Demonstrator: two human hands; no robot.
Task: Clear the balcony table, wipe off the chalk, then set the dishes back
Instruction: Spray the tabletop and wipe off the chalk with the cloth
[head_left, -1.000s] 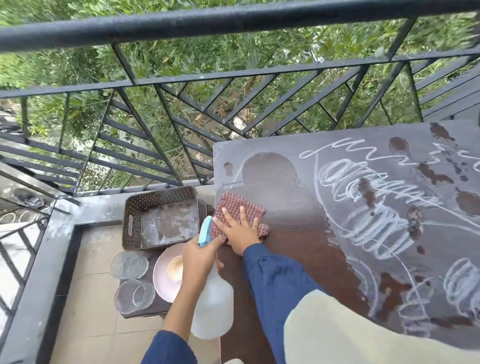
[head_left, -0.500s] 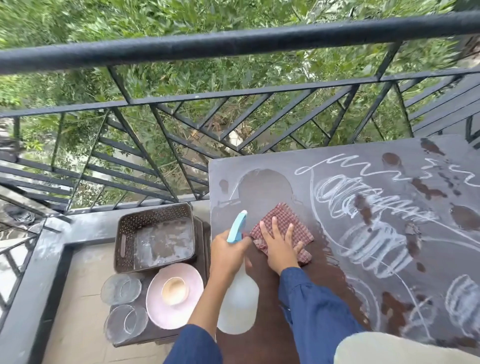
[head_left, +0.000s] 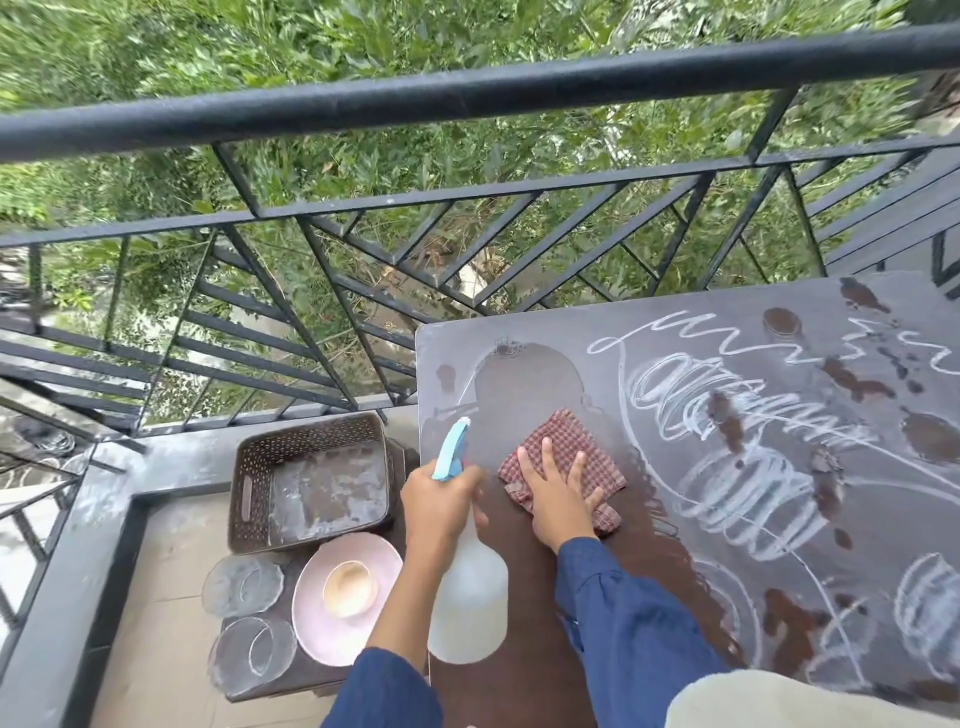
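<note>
The dark balcony table carries white chalk scribbles over its right part, and its left strip is wiped and wet. My right hand presses flat, fingers spread, on a red checked cloth on the table. My left hand grips the neck of a white spray bottle with a blue nozzle, held over the table's left edge. On a low stand to the left sit a pink plate with a small beige bowl on it and two clear glass dishes.
A brown perforated basket stands beside the dishes, against the balcony kerb. The black metal railing runs along the far side, trees beyond it. Tiled floor lies at lower left. Wet dark spots dot the table's right.
My right hand has slid the cloth to the right and farther onto the table, widening the wiped patch. My left hand with the bottle followed rightward.
</note>
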